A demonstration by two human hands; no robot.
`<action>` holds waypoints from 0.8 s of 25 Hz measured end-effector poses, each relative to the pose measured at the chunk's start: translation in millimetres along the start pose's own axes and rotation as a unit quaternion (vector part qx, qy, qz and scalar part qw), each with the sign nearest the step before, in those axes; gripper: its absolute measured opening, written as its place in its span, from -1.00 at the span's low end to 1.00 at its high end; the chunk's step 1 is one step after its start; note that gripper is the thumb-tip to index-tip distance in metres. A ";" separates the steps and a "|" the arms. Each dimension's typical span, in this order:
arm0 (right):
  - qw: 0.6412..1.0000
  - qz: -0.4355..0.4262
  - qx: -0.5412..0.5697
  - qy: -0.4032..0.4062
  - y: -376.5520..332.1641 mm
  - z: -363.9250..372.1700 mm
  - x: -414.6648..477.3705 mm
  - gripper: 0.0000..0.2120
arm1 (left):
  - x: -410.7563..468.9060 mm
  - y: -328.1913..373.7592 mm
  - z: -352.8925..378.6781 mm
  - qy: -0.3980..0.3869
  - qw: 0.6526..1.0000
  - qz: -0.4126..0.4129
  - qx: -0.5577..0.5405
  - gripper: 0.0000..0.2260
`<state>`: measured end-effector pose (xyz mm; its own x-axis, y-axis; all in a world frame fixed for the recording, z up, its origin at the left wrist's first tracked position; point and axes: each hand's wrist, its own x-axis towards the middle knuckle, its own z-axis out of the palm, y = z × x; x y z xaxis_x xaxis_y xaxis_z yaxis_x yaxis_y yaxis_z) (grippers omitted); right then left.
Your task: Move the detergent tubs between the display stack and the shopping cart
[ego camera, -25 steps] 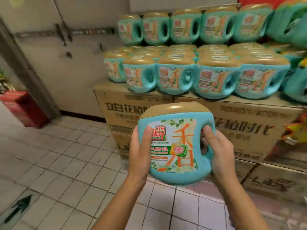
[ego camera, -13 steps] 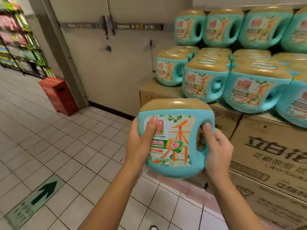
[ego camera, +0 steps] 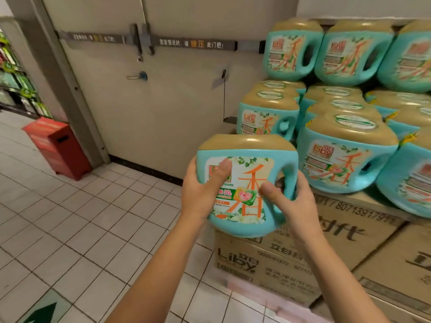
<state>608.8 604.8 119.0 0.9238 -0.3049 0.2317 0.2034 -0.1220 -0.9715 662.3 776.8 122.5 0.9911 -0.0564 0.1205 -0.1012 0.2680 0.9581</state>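
Note:
I hold a teal detergent tub (ego camera: 247, 183) with a gold lid upright in front of me, in the air. My left hand (ego camera: 200, 192) grips its left side, thumb across the label. My right hand (ego camera: 289, 201) grips the handle on its right side. The display stack (ego camera: 345, 145) of the same teal tubs stands to the right on cardboard boxes (ego camera: 338, 238), in two tiers. No shopping cart is in view.
A cream double door (ego camera: 149, 94) with a push bar fills the wall behind. A red box (ego camera: 58, 145) stands on the white tiled floor at the left, by a grey pillar. Store shelves (ego camera: 14, 75) show at the far left. A green floor arrow (ego camera: 42, 311) is at the bottom left.
My view has swung left, so the stack has slid to the right of the frame. The tub stays in both hands, and my right thumb has moved onto the label.

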 end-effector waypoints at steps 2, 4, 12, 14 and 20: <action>0.998 0.009 -0.057 -0.005 -2.9 8.4 18.6 -0.12 | 29.6 -0.3 -4.2 -0.018 1.000 0.014 0.007 -0.41; 0.994 0.014 -0.105 0.010 -5.9 15.1 38.1 -0.07 | 57.6 -0.5 -7.0 -0.046 0.999 0.025 0.005 -0.35; 0.988 0.015 -0.095 0.117 3.7 38.9 96.9 -0.33 | 158.0 -6.3 -12.7 -0.212 0.975 0.030 0.060 -0.20; 0.984 0.015 -0.102 0.145 11.3 43.0 104.7 -0.28 | 175.1 -13.2 -11.7 -0.243 0.968 0.025 0.056 -0.12; 0.975 -0.004 -0.092 0.204 32.4 44.1 115.3 -0.21 | 198.3 -39.9 1.9 -0.283 0.959 0.012 0.035 -0.11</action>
<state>736.2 607.3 112.1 0.7083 -0.6492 0.2774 0.1139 -0.2828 -0.9524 862.7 753.1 108.7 0.7853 -0.5683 0.2458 -0.1492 0.2116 0.9659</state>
